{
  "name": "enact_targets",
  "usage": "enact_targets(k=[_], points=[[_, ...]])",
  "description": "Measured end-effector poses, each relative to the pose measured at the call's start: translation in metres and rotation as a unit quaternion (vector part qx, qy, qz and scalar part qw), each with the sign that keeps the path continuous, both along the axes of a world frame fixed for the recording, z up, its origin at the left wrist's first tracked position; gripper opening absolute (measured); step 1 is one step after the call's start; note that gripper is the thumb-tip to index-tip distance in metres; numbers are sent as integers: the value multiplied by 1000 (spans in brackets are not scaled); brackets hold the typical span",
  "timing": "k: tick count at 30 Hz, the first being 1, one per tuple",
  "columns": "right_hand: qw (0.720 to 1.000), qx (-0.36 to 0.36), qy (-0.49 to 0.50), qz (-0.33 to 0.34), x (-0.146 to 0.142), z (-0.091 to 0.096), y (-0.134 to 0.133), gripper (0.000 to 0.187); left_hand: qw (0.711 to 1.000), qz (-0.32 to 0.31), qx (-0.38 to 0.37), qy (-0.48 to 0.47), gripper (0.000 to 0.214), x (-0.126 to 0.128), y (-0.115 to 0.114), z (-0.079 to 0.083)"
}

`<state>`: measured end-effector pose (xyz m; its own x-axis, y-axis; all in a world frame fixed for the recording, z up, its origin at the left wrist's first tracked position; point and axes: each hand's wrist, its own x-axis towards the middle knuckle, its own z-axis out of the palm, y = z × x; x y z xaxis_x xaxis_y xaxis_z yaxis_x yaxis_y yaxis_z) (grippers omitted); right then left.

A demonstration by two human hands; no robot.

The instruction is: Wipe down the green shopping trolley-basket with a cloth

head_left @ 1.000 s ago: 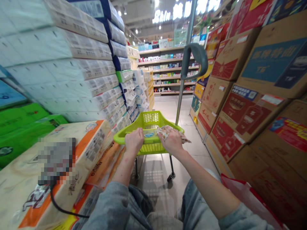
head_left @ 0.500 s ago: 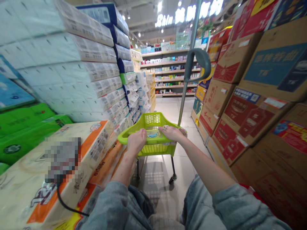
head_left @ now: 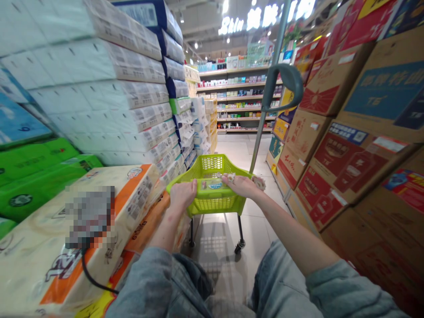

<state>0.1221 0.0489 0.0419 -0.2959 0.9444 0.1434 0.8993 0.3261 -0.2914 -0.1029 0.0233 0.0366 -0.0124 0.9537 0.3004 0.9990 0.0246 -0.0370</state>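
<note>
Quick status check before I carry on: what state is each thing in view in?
Green basket cart: upright on wheeled legs.
Left hand: closed around the cart's near rim.
Right hand: laid over that rim, fingers partly hidden.
Patterned cloth: bunched under the right hand.
Grey handle: raised on a pole, untouched.
White paper packs: wrapped, stacked.
Cardboard boxes: stacked.
Sign: lit.
Pixelated item: lying on a cream pack; on or off, cannot tell.

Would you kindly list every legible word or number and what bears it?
"Shin", perhaps "Skin": sign; its Chinese characters are partly behind a pole.
"郎牌特曲": blue-panelled carton.
"T6": same carton.
"12": cream pack.
Too small or blurred: cart label, shelf goods, other cartons, other packs.
</note>
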Motion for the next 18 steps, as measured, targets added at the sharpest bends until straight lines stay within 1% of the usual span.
enact_targets(k=[3,6,10,12,14,18], points=[[998,29,23,56,-13,2,2,59,1000,-5,12,-4,69,1,2,-2],[995,50,-1,91,-30,8,4,60,1000,-8,18,-3,69,1,2,-3],[992,39,-57,110,-49,15,8,62,1000,-5,25,2,70,2,3,-4],[991,28,-63,117,-55,16,10,63,1000,-6,30,4,70,2,3,-5],[989,25,-48,136,-60,16,10,64,999,-8,37,6,70,2,4,-6],[980,52,6,194,-66,15,7,65,998,-12,54,2,71,0,5,-10]])
